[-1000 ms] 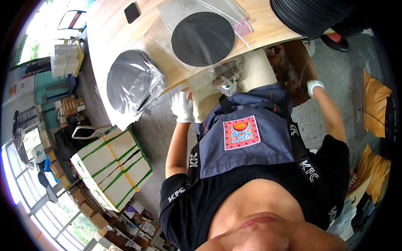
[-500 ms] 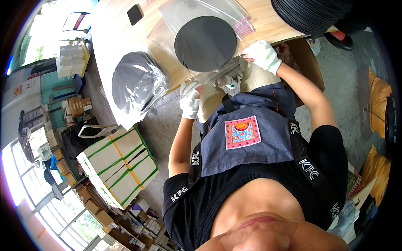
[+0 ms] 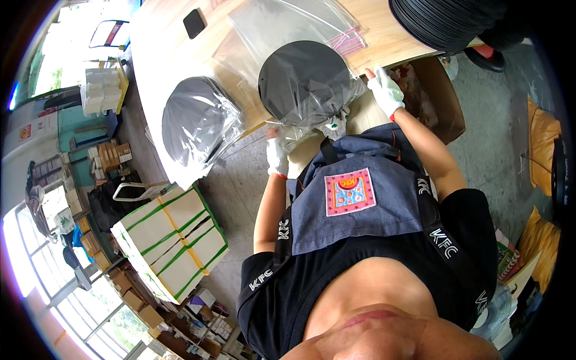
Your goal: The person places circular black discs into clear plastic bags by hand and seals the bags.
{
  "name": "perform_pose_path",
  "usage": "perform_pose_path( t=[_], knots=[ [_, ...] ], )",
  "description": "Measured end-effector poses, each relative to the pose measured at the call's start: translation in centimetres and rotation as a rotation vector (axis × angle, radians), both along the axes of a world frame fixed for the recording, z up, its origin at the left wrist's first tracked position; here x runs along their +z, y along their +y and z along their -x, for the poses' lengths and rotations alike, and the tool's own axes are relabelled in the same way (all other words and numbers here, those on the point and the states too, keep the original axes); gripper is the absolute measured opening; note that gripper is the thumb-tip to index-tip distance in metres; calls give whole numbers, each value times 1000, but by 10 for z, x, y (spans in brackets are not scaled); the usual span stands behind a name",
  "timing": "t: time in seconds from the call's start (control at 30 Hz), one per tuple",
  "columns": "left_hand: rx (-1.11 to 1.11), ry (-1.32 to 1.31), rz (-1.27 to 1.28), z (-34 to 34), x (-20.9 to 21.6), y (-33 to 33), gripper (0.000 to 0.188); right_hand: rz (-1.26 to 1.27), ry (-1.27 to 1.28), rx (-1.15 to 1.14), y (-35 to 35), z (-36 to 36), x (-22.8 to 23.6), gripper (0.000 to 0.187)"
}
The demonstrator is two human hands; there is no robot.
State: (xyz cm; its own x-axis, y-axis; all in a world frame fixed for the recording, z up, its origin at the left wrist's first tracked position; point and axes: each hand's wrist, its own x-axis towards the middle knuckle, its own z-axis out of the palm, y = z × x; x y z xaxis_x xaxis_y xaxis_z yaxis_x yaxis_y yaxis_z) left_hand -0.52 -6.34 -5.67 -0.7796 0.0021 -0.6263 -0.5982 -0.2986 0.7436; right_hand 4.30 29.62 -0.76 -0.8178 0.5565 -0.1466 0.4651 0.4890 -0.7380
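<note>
A round black disc (image 3: 294, 69) lies at the near edge of the table, with a clear plastic bag (image 3: 309, 111) over its near part. My left hand (image 3: 276, 157), in a white glove with bare fingertips, is closed on the bag's left side below the disc. Beside the bag's right edge is my right hand (image 3: 387, 91), gloved too, its fingers stretched up and apart. A bagged black disc (image 3: 192, 117) rests to the left. Behind the middle disc lies a stack of clear flat bags (image 3: 291, 24) with pink print.
A dark phone (image 3: 194, 23) lies at the back left of the wooden table (image 3: 162, 51). A tall stack of black discs (image 3: 447, 24) stands back right. Under the table's right edge is an open cardboard box (image 3: 444, 108). A strapped white bale (image 3: 171, 243) stands at left.
The clear bag has come up over the disc's near part. The disc sits slightly nearer and further right. My right hand has shifted slightly right, its fingers now raised; my left moved slightly right.
</note>
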Motion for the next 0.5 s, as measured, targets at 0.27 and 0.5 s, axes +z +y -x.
perform_pose_path(
  t=[0.27, 0.5],
  knots=[
    [-395, 805, 509, 4, 168, 44, 17, 1316, 128, 246, -23, -7, -53, 15],
    [185, 1048, 621, 26, 232, -62, 20, 1166, 180, 491, -143, 105, 74, 17]
  ],
)
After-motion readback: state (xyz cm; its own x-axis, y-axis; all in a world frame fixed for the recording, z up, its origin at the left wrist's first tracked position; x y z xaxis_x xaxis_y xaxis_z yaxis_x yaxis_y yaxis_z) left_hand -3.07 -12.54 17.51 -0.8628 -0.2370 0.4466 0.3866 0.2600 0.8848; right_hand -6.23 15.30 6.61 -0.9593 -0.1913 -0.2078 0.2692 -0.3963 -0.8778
